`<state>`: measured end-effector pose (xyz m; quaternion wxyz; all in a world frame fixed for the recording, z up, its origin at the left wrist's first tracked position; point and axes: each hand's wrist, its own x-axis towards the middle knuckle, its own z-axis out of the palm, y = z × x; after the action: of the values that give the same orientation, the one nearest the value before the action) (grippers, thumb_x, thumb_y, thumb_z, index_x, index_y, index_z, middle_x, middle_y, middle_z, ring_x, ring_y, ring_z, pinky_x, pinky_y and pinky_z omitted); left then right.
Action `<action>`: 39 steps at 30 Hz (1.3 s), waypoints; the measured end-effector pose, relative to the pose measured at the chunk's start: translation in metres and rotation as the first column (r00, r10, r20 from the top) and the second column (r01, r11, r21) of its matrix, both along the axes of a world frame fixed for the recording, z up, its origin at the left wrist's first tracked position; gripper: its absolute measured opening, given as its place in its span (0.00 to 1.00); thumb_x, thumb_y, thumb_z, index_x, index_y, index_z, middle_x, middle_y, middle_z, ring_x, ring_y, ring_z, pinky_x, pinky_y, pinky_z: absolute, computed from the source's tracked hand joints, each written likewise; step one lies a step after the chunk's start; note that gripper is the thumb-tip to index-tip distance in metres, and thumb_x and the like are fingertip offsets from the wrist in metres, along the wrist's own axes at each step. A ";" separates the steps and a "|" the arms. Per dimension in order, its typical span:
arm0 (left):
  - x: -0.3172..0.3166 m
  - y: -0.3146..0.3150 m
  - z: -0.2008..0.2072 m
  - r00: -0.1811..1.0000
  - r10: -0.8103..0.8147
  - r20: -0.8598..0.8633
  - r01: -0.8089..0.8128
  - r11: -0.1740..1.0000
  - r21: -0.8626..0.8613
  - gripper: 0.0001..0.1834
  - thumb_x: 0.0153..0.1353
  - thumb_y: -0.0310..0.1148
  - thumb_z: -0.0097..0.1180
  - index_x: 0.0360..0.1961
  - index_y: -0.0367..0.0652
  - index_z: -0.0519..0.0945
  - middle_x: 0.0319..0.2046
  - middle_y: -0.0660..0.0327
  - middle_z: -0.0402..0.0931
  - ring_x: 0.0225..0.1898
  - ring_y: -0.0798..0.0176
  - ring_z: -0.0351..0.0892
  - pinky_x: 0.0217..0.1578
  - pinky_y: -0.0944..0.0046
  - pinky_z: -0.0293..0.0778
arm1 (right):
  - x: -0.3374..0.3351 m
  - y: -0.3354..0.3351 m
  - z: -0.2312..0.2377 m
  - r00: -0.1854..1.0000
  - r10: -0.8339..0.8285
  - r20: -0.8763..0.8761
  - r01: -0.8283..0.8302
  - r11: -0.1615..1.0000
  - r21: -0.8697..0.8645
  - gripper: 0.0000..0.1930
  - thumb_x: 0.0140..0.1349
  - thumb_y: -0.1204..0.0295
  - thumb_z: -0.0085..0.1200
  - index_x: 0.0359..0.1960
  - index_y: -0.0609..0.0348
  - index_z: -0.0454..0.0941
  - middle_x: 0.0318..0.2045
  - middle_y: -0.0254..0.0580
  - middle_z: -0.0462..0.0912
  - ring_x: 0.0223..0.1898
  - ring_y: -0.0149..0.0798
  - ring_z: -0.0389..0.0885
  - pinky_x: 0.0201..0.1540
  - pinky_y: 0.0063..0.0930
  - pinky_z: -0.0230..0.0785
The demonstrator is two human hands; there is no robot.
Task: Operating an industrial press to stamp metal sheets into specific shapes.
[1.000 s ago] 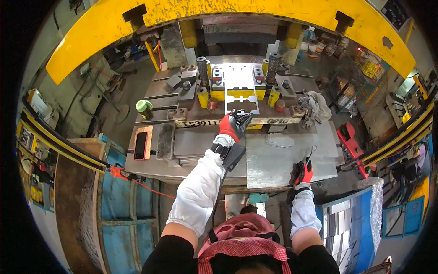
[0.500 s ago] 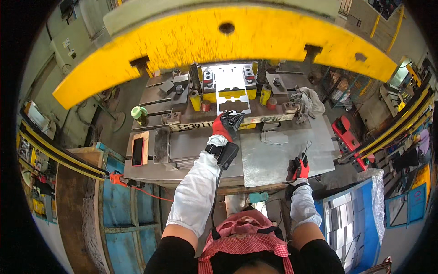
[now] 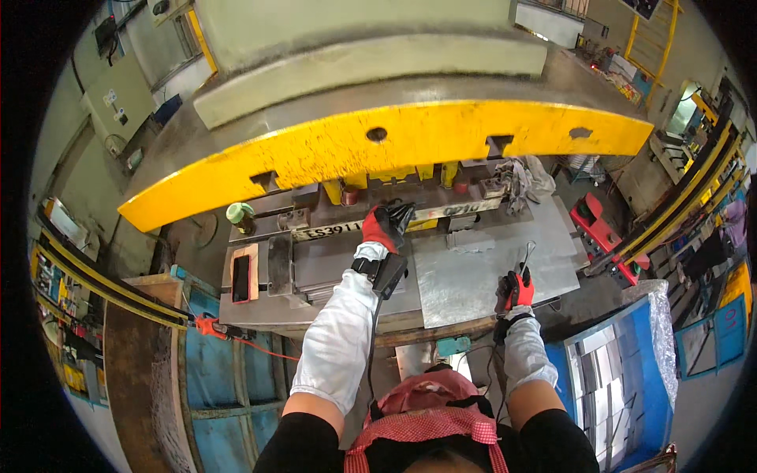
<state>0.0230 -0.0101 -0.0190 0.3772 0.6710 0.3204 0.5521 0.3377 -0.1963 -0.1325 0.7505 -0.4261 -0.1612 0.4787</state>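
Observation:
My left hand [image 3: 386,225], in a red and black glove, is at the front edge of the press die [image 3: 435,211], its dark fingers stretched forward with nothing visible in them. A dark device [image 3: 389,276] with a cable is strapped to that wrist. My right hand [image 3: 515,292], in a similar glove, is closed around a thin metal hook tool [image 3: 527,254] that points up and away from me. Beneath the tool lies a flat grey metal sheet [image 3: 465,285]. The yellow-faced press ram [image 3: 426,130] hangs low over the die and hides most of it.
Left of the sheet are stacked metal plates [image 3: 325,268], a phone [image 3: 241,277] and a green-capped bottle [image 3: 240,217]. Grey rags [image 3: 527,183] lie at the back right. A red stand [image 3: 599,229] is beyond the table. A blue bin [image 3: 572,355] holds metal pieces.
The press ram has come down and covers the bright cut-out metal sheet that lay on the die. My left hand has moved slightly back and left; my right hand stays nearly in place.

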 end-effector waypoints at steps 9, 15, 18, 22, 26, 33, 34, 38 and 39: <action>0.008 -0.011 0.031 0.462 0.265 0.846 0.565 0.648 -0.511 0.16 0.64 0.38 0.39 0.36 0.35 0.72 0.34 0.47 0.77 0.38 0.46 0.78 0.43 0.51 0.75 | 0.011 0.002 -0.016 0.993 -0.061 0.096 0.070 0.993 -0.093 0.17 0.53 0.76 0.54 0.46 0.56 0.68 0.18 0.35 0.71 0.15 0.33 0.71 0.17 0.27 0.66; 0.004 -0.013 0.037 0.470 0.305 0.828 0.579 0.602 -0.550 0.17 0.65 0.37 0.39 0.37 0.31 0.72 0.32 0.44 0.77 0.36 0.45 0.78 0.42 0.52 0.77 | -0.010 -0.003 0.018 0.996 -0.058 0.061 0.062 0.996 -0.064 0.23 0.54 0.74 0.52 0.54 0.57 0.63 0.21 0.39 0.71 0.16 0.37 0.72 0.19 0.29 0.68; 0.004 -0.014 0.035 0.482 0.292 0.826 0.561 0.622 -0.547 0.17 0.65 0.37 0.39 0.37 0.30 0.72 0.31 0.44 0.77 0.35 0.46 0.79 0.41 0.52 0.78 | -0.002 -0.002 0.006 0.992 0.018 0.127 -0.013 0.999 -0.041 0.25 0.54 0.73 0.51 0.55 0.57 0.62 0.21 0.39 0.71 0.15 0.38 0.71 0.18 0.29 0.68; 0.014 -0.008 0.029 0.420 0.237 0.876 0.631 0.618 -0.469 0.18 0.65 0.40 0.41 0.36 0.32 0.72 0.31 0.44 0.77 0.34 0.47 0.79 0.41 0.52 0.78 | 0.032 0.003 -0.015 0.901 0.017 0.433 0.018 0.997 -0.076 0.27 0.53 0.72 0.54 0.56 0.57 0.61 0.23 0.40 0.75 0.17 0.33 0.71 0.20 0.26 0.67; -0.011 -0.001 -0.001 0.921 -0.257 0.292 0.291 0.953 -0.079 0.21 0.64 0.46 0.41 0.40 0.36 0.72 0.34 0.47 0.77 0.36 0.48 0.79 0.41 0.54 0.77 | -0.023 0.007 0.093 0.851 0.193 0.489 -0.192 0.980 -0.052 0.32 0.51 0.77 0.55 0.59 0.53 0.58 0.39 0.41 0.76 0.22 0.25 0.70 0.20 0.17 0.63; 0.010 0.003 -0.010 0.512 0.118 0.851 0.613 0.643 -0.458 0.21 0.66 0.45 0.37 0.47 0.37 0.69 0.39 0.47 0.76 0.40 0.49 0.77 0.46 0.54 0.74 | -0.089 0.191 0.192 0.473 0.401 0.785 -0.613 0.790 -0.034 0.23 0.53 0.73 0.56 0.51 0.59 0.68 0.29 0.30 0.75 0.29 0.26 0.70 0.32 0.23 0.66; 0.022 0.000 -0.003 0.638 0.022 0.770 0.542 0.698 -0.469 0.22 0.67 0.44 0.36 0.48 0.36 0.68 0.39 0.47 0.76 0.40 0.48 0.77 0.46 0.54 0.74 | -0.091 0.221 0.201 0.461 0.399 0.793 -0.626 0.779 -0.028 0.20 0.52 0.70 0.58 0.47 0.59 0.71 0.24 0.29 0.73 0.24 0.26 0.69 0.26 0.23 0.63; 0.006 0.009 -0.030 0.999 -0.045 0.028 0.045 0.999 -0.011 0.22 0.66 0.43 0.38 0.50 0.36 0.68 0.41 0.48 0.76 0.40 0.50 0.78 0.45 0.57 0.75 | -0.129 0.284 0.214 0.386 0.719 0.578 -0.809 0.565 -0.162 0.06 0.51 0.71 0.57 0.29 0.59 0.78 0.21 0.31 0.75 0.22 0.28 0.70 0.25 0.24 0.64; 0.008 0.003 -0.024 0.986 -0.105 0.130 0.116 0.990 -0.084 0.22 0.66 0.43 0.39 0.51 0.36 0.68 0.42 0.48 0.75 0.40 0.51 0.78 0.45 0.58 0.75 | -0.116 0.295 0.200 0.194 0.138 0.971 -0.806 0.587 0.078 0.05 0.52 0.71 0.57 0.27 0.58 0.78 0.21 0.32 0.75 0.22 0.29 0.72 0.25 0.25 0.64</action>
<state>0.0311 -0.0076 -0.0425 0.4572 0.6337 0.2832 0.5560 0.2213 0.0989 0.0672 0.4166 -0.2747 -0.8097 0.3088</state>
